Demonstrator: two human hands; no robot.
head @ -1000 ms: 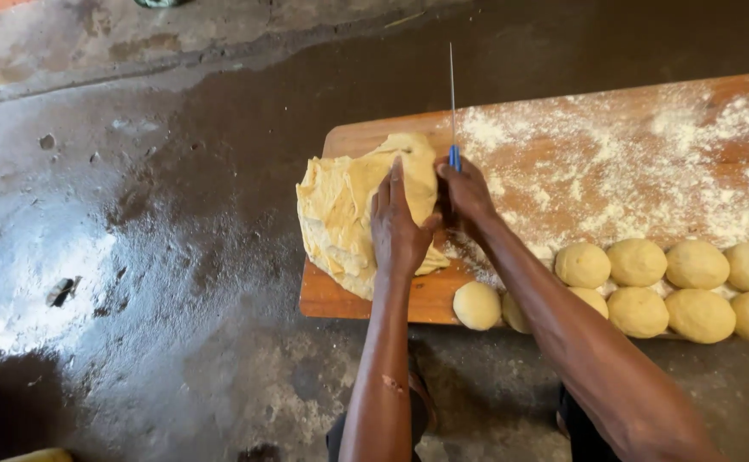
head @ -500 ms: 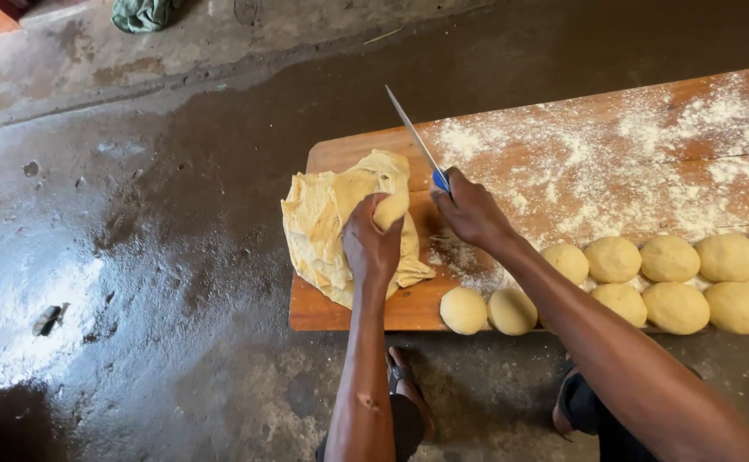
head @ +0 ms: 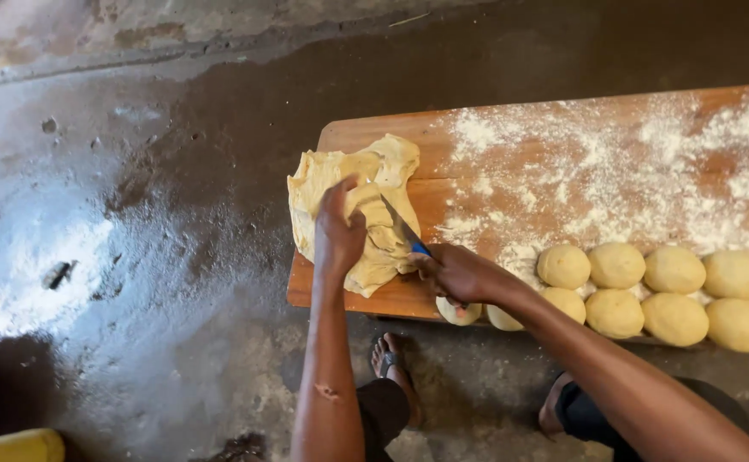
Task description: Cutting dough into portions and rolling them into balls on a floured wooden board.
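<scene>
A flat slab of pale yellow dough (head: 373, 175) lies at the left end of a floured wooden board (head: 580, 154). My left hand (head: 338, 233) presses down on the dough and grips its near part. My right hand (head: 458, 272) is shut on a knife with a blue handle (head: 402, 229), whose blade lies tilted into the dough just right of my left hand. Several round dough balls (head: 644, 287) sit in two rows along the board's near edge, to the right of my right hand.
The board rests low over a wet, dark concrete floor (head: 152, 257). My feet in sandals (head: 391, 364) stand under its near edge. A yellow object (head: 15, 445) shows at the bottom left corner. Loose flour (head: 648, 171) covers the board's right half.
The knife, upright over the board a second ago, has tilted and come down into the dough. My right hand has drawn toward the board's near edge. My left hand stays on the dough.
</scene>
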